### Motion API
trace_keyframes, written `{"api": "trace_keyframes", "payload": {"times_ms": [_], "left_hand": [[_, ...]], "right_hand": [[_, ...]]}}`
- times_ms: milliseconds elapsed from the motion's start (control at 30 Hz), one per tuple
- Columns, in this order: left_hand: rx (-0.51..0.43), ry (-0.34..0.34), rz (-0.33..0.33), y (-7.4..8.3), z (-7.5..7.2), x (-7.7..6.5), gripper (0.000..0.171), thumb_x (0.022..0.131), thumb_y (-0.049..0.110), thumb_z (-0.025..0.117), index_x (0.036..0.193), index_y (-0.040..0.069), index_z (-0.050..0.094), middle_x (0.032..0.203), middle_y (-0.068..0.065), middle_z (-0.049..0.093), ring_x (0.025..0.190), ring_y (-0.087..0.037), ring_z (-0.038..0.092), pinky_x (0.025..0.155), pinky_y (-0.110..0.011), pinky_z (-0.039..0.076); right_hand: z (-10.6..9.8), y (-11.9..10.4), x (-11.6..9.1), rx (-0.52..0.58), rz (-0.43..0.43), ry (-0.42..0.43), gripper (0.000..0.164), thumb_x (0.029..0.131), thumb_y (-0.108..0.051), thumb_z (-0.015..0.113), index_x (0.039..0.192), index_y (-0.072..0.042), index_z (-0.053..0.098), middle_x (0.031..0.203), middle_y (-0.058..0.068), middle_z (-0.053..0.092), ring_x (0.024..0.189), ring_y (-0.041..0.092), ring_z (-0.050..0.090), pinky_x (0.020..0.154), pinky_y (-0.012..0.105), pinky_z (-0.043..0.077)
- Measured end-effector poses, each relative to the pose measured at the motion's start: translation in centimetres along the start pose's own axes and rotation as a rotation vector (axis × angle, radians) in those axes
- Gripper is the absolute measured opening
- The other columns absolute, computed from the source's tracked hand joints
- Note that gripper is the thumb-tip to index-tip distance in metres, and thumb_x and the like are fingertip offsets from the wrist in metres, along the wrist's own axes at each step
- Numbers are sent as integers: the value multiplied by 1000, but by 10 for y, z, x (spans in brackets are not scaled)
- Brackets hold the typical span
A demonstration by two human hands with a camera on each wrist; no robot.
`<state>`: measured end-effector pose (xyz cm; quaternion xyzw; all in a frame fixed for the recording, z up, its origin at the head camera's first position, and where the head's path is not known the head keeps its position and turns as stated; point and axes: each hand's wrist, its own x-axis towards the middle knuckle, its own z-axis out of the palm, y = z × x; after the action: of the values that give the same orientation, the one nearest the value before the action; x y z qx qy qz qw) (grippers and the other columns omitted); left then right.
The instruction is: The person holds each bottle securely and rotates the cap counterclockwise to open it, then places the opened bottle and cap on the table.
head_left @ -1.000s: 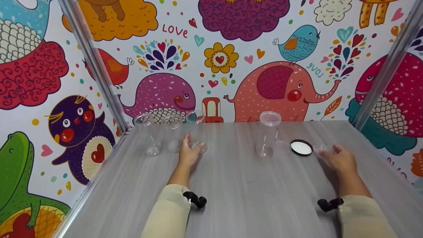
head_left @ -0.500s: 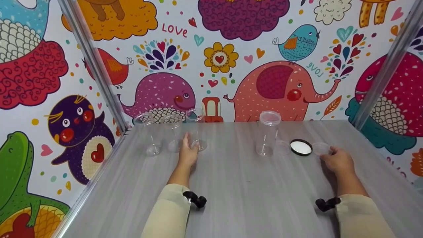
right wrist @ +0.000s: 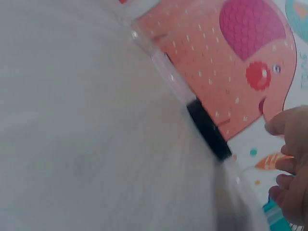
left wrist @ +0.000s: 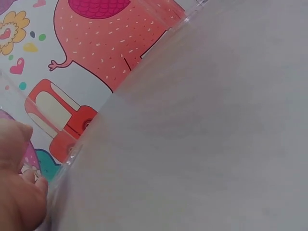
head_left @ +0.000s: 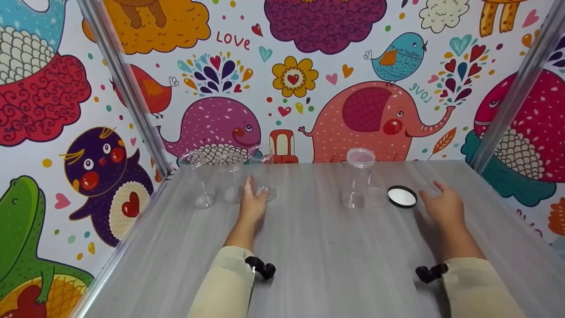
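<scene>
My left hand [head_left: 253,203] is at the lower part of a tall clear plastic jar [head_left: 261,170], thumb and index finger spread apart, not visibly gripping it. In the left wrist view, fingers [left wrist: 21,202] show at the left edge beside the see-through jar wall. My right hand [head_left: 443,205] hovers right of a black-rimmed lid [head_left: 402,197] with a white face, its fingers loosely spread and holding nothing. A clear lid [right wrist: 245,197] lies past the black lid in the right wrist view; in the head view the right hand covers it.
Two more clear jars, one at far left [head_left: 198,181] and one in the middle [head_left: 231,181], stand left of the left hand. A jar with a screwed-on look at its top [head_left: 359,176] stands right of centre, with another clear lid [head_left: 376,197] beside it. A patterned wall [head_left: 291,128] closes the back.
The right hand has let go of the clear lid and moved left over it. The jar at the left hand has settled upright, and the left thumb has drawn back slightly.
</scene>
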<state>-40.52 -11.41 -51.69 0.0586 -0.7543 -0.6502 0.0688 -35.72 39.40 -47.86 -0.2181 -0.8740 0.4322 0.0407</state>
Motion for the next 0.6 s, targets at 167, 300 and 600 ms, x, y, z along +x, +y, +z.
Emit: {"api": "trace_keyframes", "payload": {"times_ms": [167,300,600], "left_hand": [[41,32,-8,10,4,-4,81,107,25,64,172,20,17,182,-9,17,169,-33,17,136,-56,20],[20,52,-10,16,4,-8,82,107,26,64,172,22,16,182,-7,15,169,-32,16,136,-56,20],[44,189,33,29,5,-21,77,103,34,69,168,21,29,175,-8,33,163,-30,33,132,-54,33]], "right_hand": [[6,-21,-12,46,-89,-2,90,103,-66,55,173,-23,18,181,15,13,168,44,12,130,69,25],[13,-37,-25,108,-158,-36,101,96,-76,58,173,-26,17,182,10,14,167,45,15,126,68,33],[39,-67,-47,222,-275,-102,115,85,-76,73,173,-28,17,180,3,24,167,36,23,129,63,34]]}}
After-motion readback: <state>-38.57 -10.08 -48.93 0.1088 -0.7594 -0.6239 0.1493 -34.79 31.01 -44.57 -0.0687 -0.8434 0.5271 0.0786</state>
